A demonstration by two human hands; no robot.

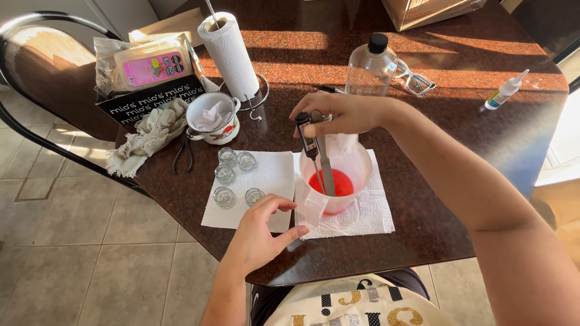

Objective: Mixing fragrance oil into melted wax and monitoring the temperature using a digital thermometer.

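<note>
head cam | looks steeply down, close over table point(423, 229) edge | single view, none shared

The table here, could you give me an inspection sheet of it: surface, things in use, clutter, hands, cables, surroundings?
Surface: dark speckled table, part sunlit; two paper towels spread on it.
Job's things: plastic jug with red liquid; probe thermometer and metal stirrer standing in it; five small glass jars.
Clutter: paper towel roll, enamel mug, cloth, pliers, clear bottle, glasses, dropper bottle, pink package.
Hands: right hand grips thermometer and stirrer; left hand open beside the jug handle.
Cables: nothing seen.
Surroundings: tiled floor, chair frame, cardboard box.
</note>
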